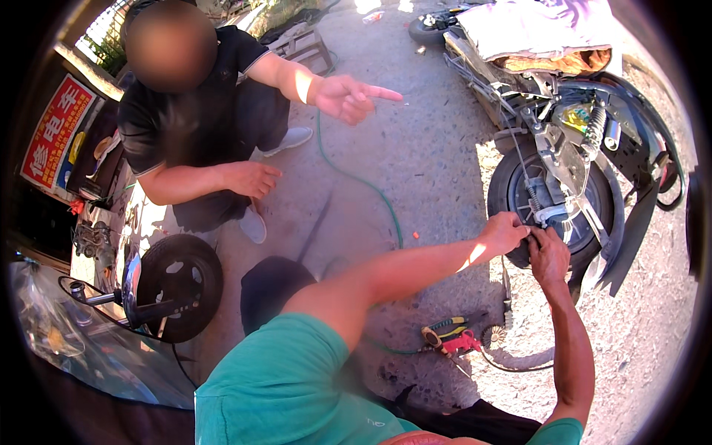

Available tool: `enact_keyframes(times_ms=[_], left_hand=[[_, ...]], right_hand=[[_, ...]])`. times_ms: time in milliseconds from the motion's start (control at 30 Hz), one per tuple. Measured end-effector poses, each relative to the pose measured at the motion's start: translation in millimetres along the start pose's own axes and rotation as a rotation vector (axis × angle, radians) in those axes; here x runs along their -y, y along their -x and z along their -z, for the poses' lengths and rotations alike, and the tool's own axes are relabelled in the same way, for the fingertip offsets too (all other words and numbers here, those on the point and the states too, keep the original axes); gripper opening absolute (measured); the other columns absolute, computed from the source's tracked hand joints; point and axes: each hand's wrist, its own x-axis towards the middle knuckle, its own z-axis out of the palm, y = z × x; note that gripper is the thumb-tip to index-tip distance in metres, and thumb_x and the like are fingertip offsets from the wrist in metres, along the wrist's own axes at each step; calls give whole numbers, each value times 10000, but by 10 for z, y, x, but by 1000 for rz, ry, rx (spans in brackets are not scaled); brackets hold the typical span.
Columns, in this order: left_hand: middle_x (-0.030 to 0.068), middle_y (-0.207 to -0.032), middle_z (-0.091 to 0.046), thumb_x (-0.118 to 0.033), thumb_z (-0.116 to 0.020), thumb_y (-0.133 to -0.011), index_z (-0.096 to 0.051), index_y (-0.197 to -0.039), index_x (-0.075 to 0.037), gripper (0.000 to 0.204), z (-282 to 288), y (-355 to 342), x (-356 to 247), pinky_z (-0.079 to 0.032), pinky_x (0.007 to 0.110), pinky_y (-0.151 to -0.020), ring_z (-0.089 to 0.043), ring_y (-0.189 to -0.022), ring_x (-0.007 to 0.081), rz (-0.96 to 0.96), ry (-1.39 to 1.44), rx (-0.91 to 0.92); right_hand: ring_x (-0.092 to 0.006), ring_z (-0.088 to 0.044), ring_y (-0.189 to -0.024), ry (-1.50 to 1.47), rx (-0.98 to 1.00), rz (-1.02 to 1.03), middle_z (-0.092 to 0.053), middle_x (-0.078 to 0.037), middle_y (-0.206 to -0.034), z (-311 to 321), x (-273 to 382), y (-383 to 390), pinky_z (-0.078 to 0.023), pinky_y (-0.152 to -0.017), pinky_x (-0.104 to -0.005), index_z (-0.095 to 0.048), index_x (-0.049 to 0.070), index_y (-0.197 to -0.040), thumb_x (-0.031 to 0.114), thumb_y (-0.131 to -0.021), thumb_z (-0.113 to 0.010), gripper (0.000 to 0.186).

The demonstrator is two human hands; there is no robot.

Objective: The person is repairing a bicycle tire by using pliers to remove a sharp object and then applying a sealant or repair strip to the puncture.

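Note:
Both my arms reach to the rear wheel [504,182] of a partly stripped scooter at the right. My left hand [507,231] has its fingers pinched together beside the wheel hub [547,194]. Close against it, my right hand [549,256] is also closed, thumb and fingertips meeting by the end of a silvery brake lever [550,213]. Whatever sits between the fingertips is too small and covered to make out. A thin cable or rod with a spring [533,194] runs down to this spot.
Across from me a person in a black shirt [182,122] crouches, one hand [345,98] pointing toward the scooter. On the ground lie pliers [445,325], a red tool [461,342] and a green hose [363,180]. Another wheel [211,285] stands at left; cloth [534,30] covers the scooter's top.

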Motion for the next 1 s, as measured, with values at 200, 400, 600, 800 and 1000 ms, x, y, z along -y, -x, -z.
enact_keyframes(times_ms=[200, 400, 600, 800, 1000], left_hand=[[105, -769, -693, -136, -742, -929, -651, -936, 14, 176, -12, 17, -108, -522, 341, -572, -659, -653, 175, 80, 120, 37], [171, -903, -677, -77, -727, -856, -609, -975, -15, 179, -8, 148, -77, -556, 471, -707, -687, -790, 347, -625, -561, -69], [180, -884, -677, -96, -728, -855, -620, -971, -6, 182, 7, 131, -60, -561, 469, -728, -697, -819, 376, -658, -564, -89], [117, -783, -732, -148, -762, -896, -694, -921, 23, 186, 32, -13, 87, -569, 381, -621, -722, -702, 200, -234, -294, -23], [205, -818, -732, -177, -759, -857, -689, -910, 3, 201, 8, -48, 56, -576, 452, -681, -731, -730, 330, -351, -516, -83]], right_hand=[[-345, -674, -819, 31, -19, 12, -631, -111, -868, -21, -93, 31, -517, -724, -461, -774, 151, -1100, 174, -914, -696, 203], [-342, -677, -793, 21, -42, 20, -640, -97, -862, -97, -111, 21, -527, -687, -464, -769, 142, -1046, 147, -873, -694, 189], [-338, -688, -780, 9, -73, 36, -660, -95, -867, -113, -57, 1, -542, -677, -447, -785, 146, -1041, 141, -840, -712, 214], [-323, -701, -821, 29, -55, 12, -681, -94, -914, -133, -63, 6, -554, -720, -439, -794, 148, -1069, 168, -884, -720, 200], [-317, -694, -804, 1, -69, 7, -664, -77, -886, -131, -41, 15, -554, -714, -444, -788, 152, -1064, 177, -883, -727, 192]])
